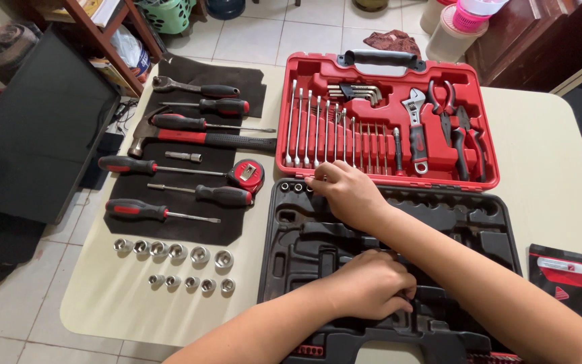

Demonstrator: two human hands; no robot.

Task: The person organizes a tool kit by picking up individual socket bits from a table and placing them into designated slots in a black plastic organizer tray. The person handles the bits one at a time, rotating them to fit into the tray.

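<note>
Right hand [346, 192]: fingertips pinched together at the black tray's [479, 222] 11 o'clock corner, apparently on a small socket beside the seated sockets [292, 187]; the held piece was hidden. Left hand [370, 284]: fingers curled down against the tray's lower middle, likely steadying it; grip unclear. Red tool case [385, 121] lay open at 12 o'clock. Loose sockets [176, 263], screwdrivers [159, 211], hammer [190, 139] sorted at 9 o'clock.

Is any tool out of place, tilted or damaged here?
Nothing stands out. Sockets sit in two tidy rows, screwdrivers lie parallel on the black mat, and wrenches fill the red tray. Both hands, right and left, rest on the black tray.
</note>
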